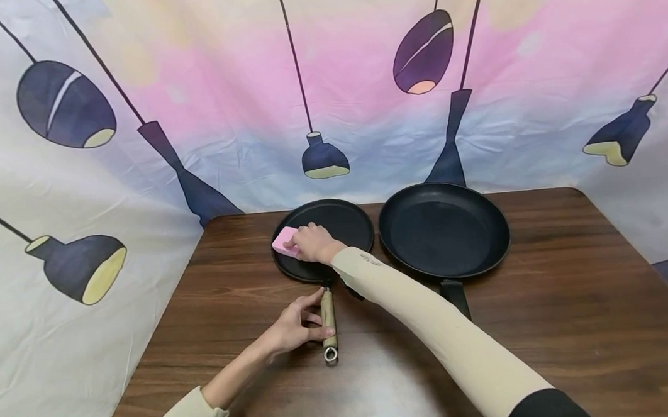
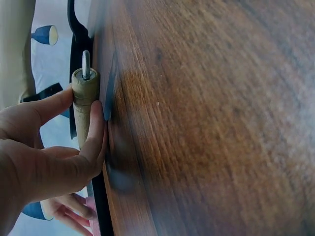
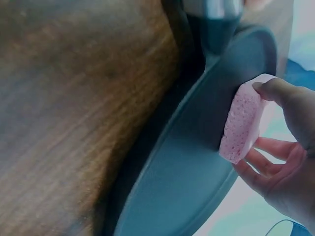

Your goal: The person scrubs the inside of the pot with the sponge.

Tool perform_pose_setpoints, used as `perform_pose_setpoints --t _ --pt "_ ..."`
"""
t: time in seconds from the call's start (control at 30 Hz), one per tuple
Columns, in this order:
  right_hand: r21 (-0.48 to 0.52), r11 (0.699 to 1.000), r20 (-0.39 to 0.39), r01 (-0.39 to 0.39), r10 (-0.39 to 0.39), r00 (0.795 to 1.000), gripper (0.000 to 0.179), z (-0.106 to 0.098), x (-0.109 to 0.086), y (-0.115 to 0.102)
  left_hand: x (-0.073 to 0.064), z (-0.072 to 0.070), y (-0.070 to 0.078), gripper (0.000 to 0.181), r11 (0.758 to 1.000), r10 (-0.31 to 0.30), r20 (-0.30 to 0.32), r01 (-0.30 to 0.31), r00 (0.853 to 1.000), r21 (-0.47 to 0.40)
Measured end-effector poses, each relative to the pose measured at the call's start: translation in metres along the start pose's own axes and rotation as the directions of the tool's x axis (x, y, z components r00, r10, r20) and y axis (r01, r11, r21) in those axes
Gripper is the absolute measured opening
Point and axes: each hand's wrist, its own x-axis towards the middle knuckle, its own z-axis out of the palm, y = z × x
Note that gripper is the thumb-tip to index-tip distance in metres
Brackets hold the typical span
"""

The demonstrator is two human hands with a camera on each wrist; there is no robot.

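My right hand (image 1: pixel 314 242) grips a pink sponge (image 1: pixel 286 241) over the left part of a flat round black pan (image 1: pixel 346 223). In the right wrist view, thumb and fingers pinch the sponge (image 3: pixel 242 120) from opposite sides, and its porous face lies against the pan (image 3: pixel 177 162). Nearer the front, my left hand (image 1: pixel 292 324) holds the pan's wooden handle (image 1: pixel 328 316), which ends in a metal ring (image 1: pixel 331 355). The left wrist view shows thumb and fingers on either side of the wooden handle (image 2: pixel 85 93), close above the table.
A larger, deeper black frying pan (image 1: pixel 444 231) sits just right of the flat one, its dark handle (image 1: pixel 456 298) pointing forward under my right forearm. Both rest on a brown wooden table (image 1: pixel 571 297). Behind hangs a cloth backdrop (image 1: pixel 220 82) printed with lamps.
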Motion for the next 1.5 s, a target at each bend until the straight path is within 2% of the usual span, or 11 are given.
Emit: perform_pose_setpoints --t 0.3,0.5,0.67,0.77,0.9,1.2,1.5 --pt "-0.026 0.995 -0.019 -0.1 0.1 0.995 0.038 0.008 0.016 0.011 -0.003 0.005 -0.006 0.09 1.0 0.014 -0.023 -0.014 1.0 -0.016" --pt "-0.01 0.993 -0.026 -0.114 0.114 0.993 0.046 0.005 0.022 0.021 -0.002 0.002 -0.006 0.092 0.999 0.03 -0.055 -0.028 0.998 0.042" --pt "-0.001 0.993 -0.031 -0.118 0.118 0.993 0.049 0.004 0.022 0.027 -0.002 0.002 -0.005 0.092 0.998 0.038 -0.057 -0.035 0.998 0.053" --pt "-0.011 0.989 -0.037 -0.151 0.15 0.988 0.05 0.004 0.023 0.033 -0.001 0.001 -0.004 0.092 0.998 0.033 -0.057 -0.029 0.998 0.057" --pt "-0.02 0.976 -0.036 -0.218 0.217 0.975 0.052 0.004 0.018 0.048 -0.002 0.002 -0.004 0.092 0.998 0.007 -0.057 -0.004 0.998 0.063" --pt "0.009 0.959 0.006 -0.282 0.282 0.959 0.047 -0.002 0.002 0.083 -0.002 0.001 -0.002 0.093 0.997 -0.008 -0.043 0.011 0.999 0.071" --pt "0.067 0.965 0.058 -0.255 0.251 0.966 0.034 -0.02 -0.02 0.091 0.0 -0.002 -0.001 0.093 0.996 -0.002 -0.018 0.003 1.0 0.087"
